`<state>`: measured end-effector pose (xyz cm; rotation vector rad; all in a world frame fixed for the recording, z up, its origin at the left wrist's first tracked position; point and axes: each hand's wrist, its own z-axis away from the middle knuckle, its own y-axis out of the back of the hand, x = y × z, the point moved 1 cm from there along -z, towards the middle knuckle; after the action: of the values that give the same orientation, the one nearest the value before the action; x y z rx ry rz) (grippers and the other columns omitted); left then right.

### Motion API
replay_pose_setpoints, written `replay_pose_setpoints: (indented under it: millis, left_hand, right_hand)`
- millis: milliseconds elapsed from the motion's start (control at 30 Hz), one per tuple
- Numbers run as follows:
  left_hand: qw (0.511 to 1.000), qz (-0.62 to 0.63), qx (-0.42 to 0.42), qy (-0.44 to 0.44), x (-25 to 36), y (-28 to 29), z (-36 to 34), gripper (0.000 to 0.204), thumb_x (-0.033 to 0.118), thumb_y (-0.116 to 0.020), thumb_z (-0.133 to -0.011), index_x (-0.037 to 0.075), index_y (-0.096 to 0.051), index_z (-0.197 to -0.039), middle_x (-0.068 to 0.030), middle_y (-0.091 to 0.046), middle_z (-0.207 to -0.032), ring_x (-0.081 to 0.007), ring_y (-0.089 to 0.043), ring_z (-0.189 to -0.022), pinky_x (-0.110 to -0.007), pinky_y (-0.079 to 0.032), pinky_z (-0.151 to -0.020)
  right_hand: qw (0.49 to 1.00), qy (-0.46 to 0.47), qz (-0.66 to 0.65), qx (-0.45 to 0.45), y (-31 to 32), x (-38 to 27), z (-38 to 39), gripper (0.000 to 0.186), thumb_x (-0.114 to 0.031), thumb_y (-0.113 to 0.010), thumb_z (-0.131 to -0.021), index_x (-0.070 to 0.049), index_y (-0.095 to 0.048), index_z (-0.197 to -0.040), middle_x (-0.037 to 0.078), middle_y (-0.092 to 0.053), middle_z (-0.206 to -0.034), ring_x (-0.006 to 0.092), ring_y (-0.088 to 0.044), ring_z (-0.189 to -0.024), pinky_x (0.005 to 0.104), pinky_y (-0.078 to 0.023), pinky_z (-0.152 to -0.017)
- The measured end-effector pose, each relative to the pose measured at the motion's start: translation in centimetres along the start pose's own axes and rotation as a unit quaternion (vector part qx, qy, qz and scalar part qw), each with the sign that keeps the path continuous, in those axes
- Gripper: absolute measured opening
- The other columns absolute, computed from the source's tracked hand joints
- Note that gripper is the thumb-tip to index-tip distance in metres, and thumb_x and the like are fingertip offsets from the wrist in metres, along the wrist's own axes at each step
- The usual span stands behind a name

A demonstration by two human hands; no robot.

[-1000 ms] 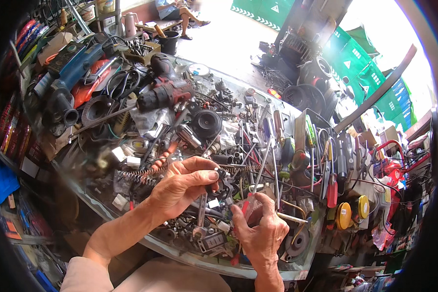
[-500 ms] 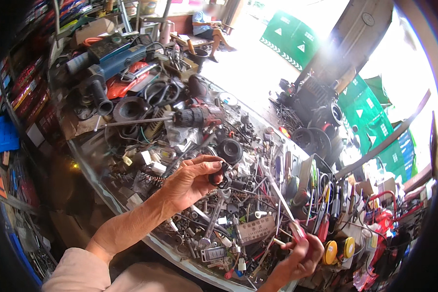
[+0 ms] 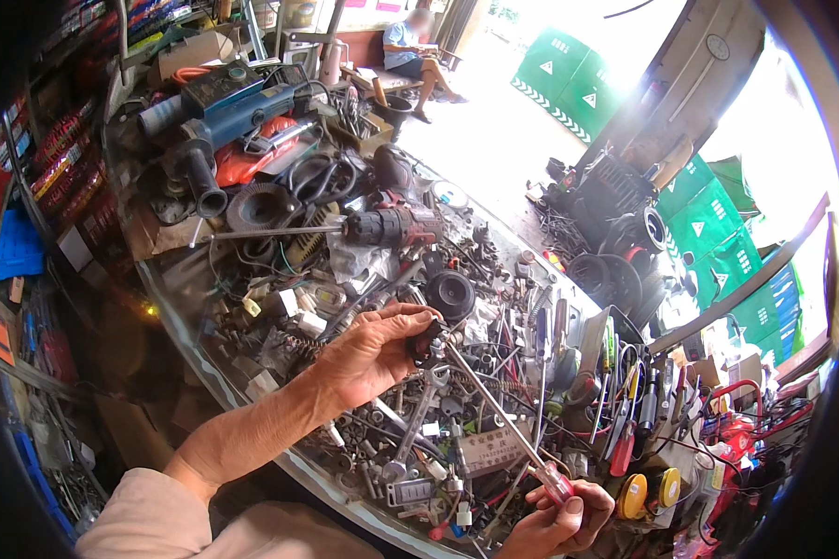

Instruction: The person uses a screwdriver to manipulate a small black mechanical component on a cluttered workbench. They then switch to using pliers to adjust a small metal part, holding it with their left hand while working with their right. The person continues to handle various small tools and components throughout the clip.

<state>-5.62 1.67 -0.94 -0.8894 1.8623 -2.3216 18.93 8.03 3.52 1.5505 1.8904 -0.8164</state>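
Observation:
Over the crowded workbench (image 3: 191,321), my left hand (image 3: 368,354) pinches a small black part (image 3: 426,345) whose exact kind I cannot make out. My right hand (image 3: 564,522), lower right, is closed on the red handle of a screwdriver (image 3: 494,405). The long thin shaft slants up and left, and its tip meets or nearly meets the black part; contact is hard to judge. Just below lies an open-ended wrench (image 3: 415,424) among loose bolts and fittings. A small printed card (image 3: 491,452) rests under the screwdriver shaft.
A cordless drill (image 3: 391,226) with a long bit lies behind my left hand, near a blue angle grinder (image 3: 252,116). Pliers and screwdrivers (image 3: 625,438) stand at the right, beside two yellow tape rolls (image 3: 632,496). A person (image 3: 405,47) sits in the background.
The screwdriver has swung so its tip has come up to the black part. My right hand has shifted slightly down, while my left hand keeps its pinch.

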Motion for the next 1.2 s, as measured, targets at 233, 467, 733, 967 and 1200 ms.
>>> replay_pose_setpoints:
  millis: [233,467,733,967,1200]
  left_hand:
    - [1.0,0.009,-0.008,0.004,0.0,0.6,-0.1,0.016,0.008,-0.061,-0.09,0.002,-0.064,-0.105,-0.0065,-0.067,-0.094,-0.0156,-0.065,-0.086,-0.03,-0.054,-0.08]
    - [0.999,-0.001,0.039,0.017,0.0,0.4,-0.1,0.011,0.011,-0.06,-0.091,0.005,-0.064,-0.1,-0.0017,-0.066,-0.089,-0.0101,-0.061,-0.077,-0.026,-0.053,-0.072]
    - [0.999,0.002,0.027,0.029,-0.2,-0.1,0.0,0.012,0.011,-0.06,-0.092,0.005,-0.064,-0.101,-0.0022,-0.064,-0.086,-0.011,-0.061,-0.077,-0.027,-0.054,-0.071]
    - [0.999,0.01,0.028,0.034,-0.2,0.0,0.0,0.012,0.012,-0.06,-0.091,0.005,-0.063,-0.101,-0.002,-0.064,-0.086,-0.0105,-0.061,-0.077,-0.027,-0.054,-0.071]
    - [0.998,0.038,0.017,0.047,-0.1,-0.4,0.2,0.009,0.011,-0.06,-0.092,0.006,-0.063,-0.098,-0.0014,-0.064,-0.086,-0.0102,-0.061,-0.076,-0.027,-0.054,-0.072]
  right_hand:
    - [1.0,0.006,0.007,0.011,-0.1,0.2,0.1,0.019,-0.01,-0.054,-0.084,0.007,-0.054,-0.093,0.016,-0.057,-0.067,0.0186,-0.052,-0.045,0.0291,-0.049,-0.044]
    - [1.0,-0.01,0.0,0.027,-0.7,-0.3,0.1,0.018,-0.01,-0.055,-0.084,0.006,-0.054,-0.092,0.016,-0.057,-0.065,0.0187,-0.052,-0.045,0.0286,-0.048,-0.043]
    - [1.0,-0.01,0.008,0.007,-1.2,-0.7,0.1,0.019,-0.013,-0.056,-0.086,0.006,-0.054,-0.092,0.015,-0.057,-0.065,0.018,-0.052,-0.045,0.0279,-0.048,-0.043]
    - [1.0,-0.024,0.018,0.008,-1.2,-0.7,0.1,0.019,-0.014,-0.055,-0.087,0.004,-0.054,-0.092,0.014,-0.057,-0.065,0.0177,-0.052,-0.046,0.0275,-0.047,-0.044]
    - [0.999,-0.049,0.011,0.013,-1.3,-0.7,-0.1,0.017,-0.012,-0.055,-0.086,0.004,-0.055,-0.09,0.013,-0.057,-0.063,0.0168,-0.051,-0.044,0.0269,-0.046,-0.043]
